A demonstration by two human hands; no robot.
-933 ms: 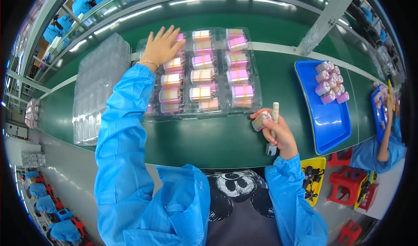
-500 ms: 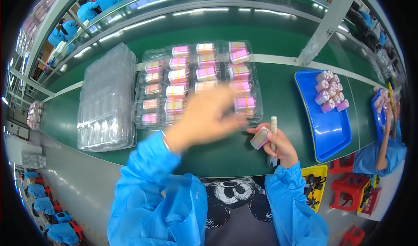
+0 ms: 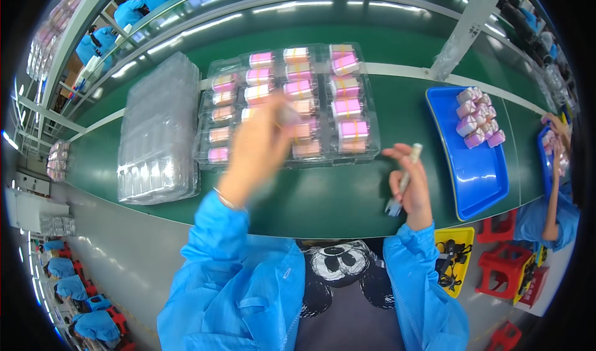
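Blurred by motion, my left hand (image 3: pixel 256 149) is over the clear plastic tray (image 3: pixel 366 158), its fingers closed round a small pinkish block (image 3: pixel 288 115). Rows of pink and white blocks (image 3: pixel 354 128), many with yellow bands, lie in the tray's slots. Farther right, above the green table, my right hand (image 3: pixel 415 186) has a slim white pen-like tool (image 3: pixel 408 174) between thumb and fingers. That tool slants, with a blue-grey lower end. Its index finger stretches toward the tray.
Clear empty plastic trays (image 3: pixel 158 127) are stacked left of the filled one. At right, a blue tray (image 3: pixel 475 192) carries a heap of pink and white blocks (image 3: pixel 477 118). A metal post (image 3: pixel 465 31) rises behind. Another person's hands (image 3: pixel 557 143) work at the far right.
The block that was in my right hand has left it, and my left hand now holds a block over the tray. My right hand keeps the pen-like tool, now more slanted.
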